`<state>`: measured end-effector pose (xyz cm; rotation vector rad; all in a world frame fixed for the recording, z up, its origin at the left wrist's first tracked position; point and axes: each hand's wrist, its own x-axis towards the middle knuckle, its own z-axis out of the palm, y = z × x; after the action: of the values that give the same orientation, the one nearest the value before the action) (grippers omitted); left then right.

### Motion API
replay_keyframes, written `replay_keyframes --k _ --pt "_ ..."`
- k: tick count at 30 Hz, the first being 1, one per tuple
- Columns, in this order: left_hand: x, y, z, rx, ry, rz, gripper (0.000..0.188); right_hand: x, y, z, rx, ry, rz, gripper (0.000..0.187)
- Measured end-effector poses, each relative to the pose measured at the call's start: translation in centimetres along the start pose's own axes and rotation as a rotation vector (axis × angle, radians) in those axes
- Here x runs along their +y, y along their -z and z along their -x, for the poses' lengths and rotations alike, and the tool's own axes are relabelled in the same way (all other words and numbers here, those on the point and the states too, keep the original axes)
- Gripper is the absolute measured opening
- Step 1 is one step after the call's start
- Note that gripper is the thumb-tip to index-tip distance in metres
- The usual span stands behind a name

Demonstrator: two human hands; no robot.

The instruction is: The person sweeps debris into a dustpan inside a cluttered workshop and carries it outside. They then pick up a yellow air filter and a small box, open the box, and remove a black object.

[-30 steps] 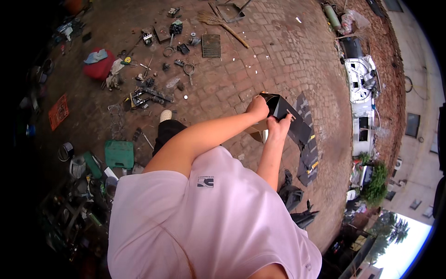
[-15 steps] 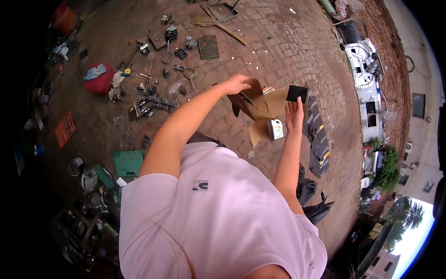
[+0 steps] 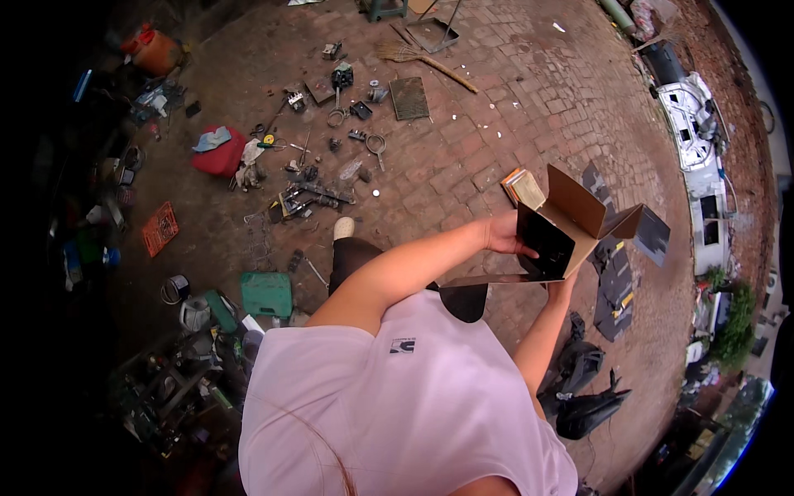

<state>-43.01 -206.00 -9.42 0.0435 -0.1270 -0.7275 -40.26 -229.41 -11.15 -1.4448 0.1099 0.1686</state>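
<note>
A cardboard box (image 3: 585,240), brown inside and black outside, is held in front of me with its flaps standing open. My left hand (image 3: 506,234) grips the near left side, the thumb against the black face. Against the lower edge of the box is my right hand (image 3: 564,285); the box hides most of its fingers. One flap (image 3: 465,304) with a dark rounded end sticks out toward my shirt. Just beyond the box, a small stack of flat packs or books (image 3: 523,188) lies on the bricks.
Flattened dark cardboard (image 3: 614,293) and black plastic bags (image 3: 583,388) lie to the right. Metal parts and tools (image 3: 310,194), a red container (image 3: 219,151) and a green case (image 3: 266,295) are on the left. A broom (image 3: 430,59) lies farther off.
The box has been turned and brought closer, showing its black side. My left hand moved from its far flap to its near side; my right hand went from the outer flap to underneath.
</note>
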Motion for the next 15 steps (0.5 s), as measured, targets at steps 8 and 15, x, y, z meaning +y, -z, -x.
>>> replay_keyframes --k 8,15 --pt "-2.8 2.8 -7.3 -0.061 -0.023 0.12 0.035 0.4 5.7 -0.5 0.024 -0.174 -0.393 0.056" --pt "2.5 5.8 -11.4 0.055 -0.109 0.144 0.036 4.8 4.0 -8.5 -0.067 -0.342 -0.481 0.049"
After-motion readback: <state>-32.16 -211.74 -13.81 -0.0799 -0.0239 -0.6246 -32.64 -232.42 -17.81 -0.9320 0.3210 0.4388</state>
